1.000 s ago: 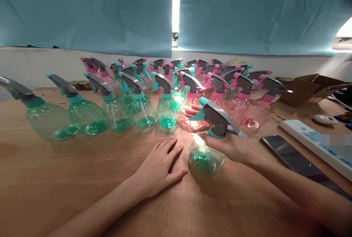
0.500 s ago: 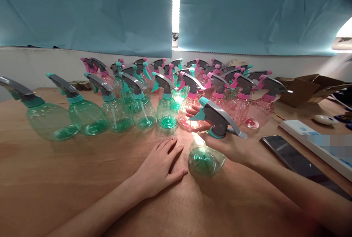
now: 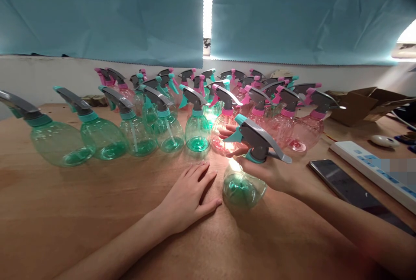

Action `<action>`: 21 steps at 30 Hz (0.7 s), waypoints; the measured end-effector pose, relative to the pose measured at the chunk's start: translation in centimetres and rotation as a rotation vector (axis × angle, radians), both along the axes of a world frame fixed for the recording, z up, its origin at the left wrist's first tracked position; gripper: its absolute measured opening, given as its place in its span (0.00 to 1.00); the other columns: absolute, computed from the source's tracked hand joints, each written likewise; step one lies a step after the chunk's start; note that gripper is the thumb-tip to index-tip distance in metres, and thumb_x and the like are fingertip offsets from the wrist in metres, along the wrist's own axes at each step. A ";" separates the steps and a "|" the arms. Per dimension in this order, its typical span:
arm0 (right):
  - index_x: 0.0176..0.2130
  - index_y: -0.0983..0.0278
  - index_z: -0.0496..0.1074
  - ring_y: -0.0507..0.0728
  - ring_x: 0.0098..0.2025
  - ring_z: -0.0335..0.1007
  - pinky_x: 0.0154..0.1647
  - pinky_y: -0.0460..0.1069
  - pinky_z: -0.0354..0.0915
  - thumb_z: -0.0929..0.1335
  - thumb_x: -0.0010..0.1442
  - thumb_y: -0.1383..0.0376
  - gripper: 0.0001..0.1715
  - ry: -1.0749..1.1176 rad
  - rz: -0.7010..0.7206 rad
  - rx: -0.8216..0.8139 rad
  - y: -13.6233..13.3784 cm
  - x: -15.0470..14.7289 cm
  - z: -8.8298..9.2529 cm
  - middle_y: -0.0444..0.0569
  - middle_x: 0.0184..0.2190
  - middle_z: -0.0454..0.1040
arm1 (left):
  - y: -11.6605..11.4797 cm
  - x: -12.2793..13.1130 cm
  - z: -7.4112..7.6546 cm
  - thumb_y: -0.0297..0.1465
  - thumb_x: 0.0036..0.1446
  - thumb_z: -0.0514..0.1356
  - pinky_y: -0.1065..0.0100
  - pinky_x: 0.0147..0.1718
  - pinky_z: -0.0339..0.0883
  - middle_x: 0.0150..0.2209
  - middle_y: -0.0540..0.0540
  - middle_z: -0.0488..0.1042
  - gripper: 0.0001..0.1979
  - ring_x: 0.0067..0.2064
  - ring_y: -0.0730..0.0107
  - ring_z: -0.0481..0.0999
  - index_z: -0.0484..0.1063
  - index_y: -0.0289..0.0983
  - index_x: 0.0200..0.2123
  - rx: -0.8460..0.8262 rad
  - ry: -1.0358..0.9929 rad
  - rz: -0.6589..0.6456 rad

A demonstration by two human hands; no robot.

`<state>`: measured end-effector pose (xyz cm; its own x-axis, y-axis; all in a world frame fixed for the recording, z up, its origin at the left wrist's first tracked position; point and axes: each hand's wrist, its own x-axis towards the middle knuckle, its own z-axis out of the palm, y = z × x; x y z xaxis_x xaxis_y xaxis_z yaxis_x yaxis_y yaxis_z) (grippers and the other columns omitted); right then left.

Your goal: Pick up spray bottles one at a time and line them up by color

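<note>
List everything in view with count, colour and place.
near bottle: one, green, front centre
green bottles: five, green, front row, left
pink bottles: four, pink, front row, right
rear bottles: many, overlapping, pink and green, behind
phone: one, dark, right
power strip: one, white and blue, right
oval object: one, white, behind strip
cardboard box: one, brown, back right
table: one, light brown, underneath
curtain panels: two, blue, back
bright strip: one, white, between panels
wall: one, white, below panels
small items: count unclear, blue, right edge
left grip: one, bare, palm down on table
right grip: one, bare, at the near bottle's neck
</note>
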<state>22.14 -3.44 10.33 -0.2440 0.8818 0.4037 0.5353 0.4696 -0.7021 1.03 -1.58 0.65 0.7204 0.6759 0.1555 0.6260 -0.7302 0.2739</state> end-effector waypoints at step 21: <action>0.45 0.57 0.72 0.60 0.51 0.73 0.48 0.54 0.72 0.64 0.50 0.72 0.23 0.167 0.088 -0.093 0.6 0.5 -1.2 0.46 0.44 0.77 | 0.1 0.1 0.1 0.46 0.62 0.55 0.48 0.60 0.51 0.63 0.37 0.59 0.27 0.63 0.49 0.57 0.62 0.38 0.59 0.006 0.018 0.001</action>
